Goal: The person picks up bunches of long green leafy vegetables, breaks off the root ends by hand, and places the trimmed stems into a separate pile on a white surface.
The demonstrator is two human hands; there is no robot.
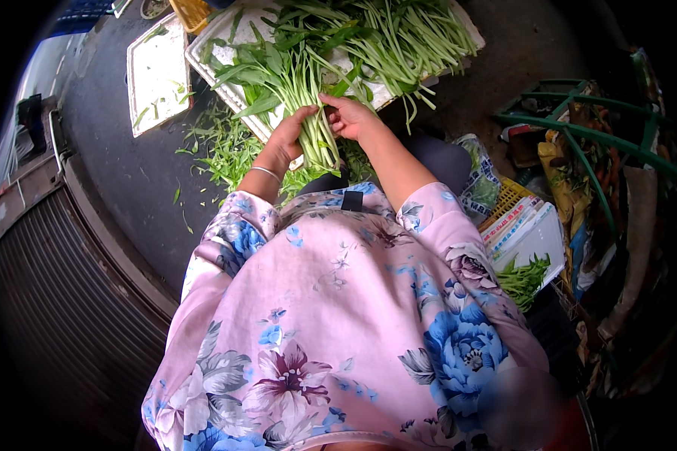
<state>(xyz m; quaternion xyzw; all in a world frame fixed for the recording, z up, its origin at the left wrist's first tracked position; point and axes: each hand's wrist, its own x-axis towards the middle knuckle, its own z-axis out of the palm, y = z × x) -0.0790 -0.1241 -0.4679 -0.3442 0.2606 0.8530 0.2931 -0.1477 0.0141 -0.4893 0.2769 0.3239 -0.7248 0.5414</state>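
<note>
A bunch of leafy greens with long pale stems, likely water spinach (310,129), is in front of me, its leaves pointing away and its cut ends towards my lap. My left hand (289,132) holds the stems from the left, thumb across the top. On the other side, my right hand (352,117) has curled fingers with tips at the stems; whether it grips any is hidden. Beneath the bunch lies a white foam board or box lid (248,121), its near edge tilted towards me. A larger pile of the same greens (406,45) covers its far right part.
Loose leaves (225,146) litter the dark floor around my feet. At left stand another white foam lid (159,73) and a ribbed shutter (79,293). To my right are a green metal frame (598,132), a yellow crate (508,197) and a white foam box (533,239) with greens beside it.
</note>
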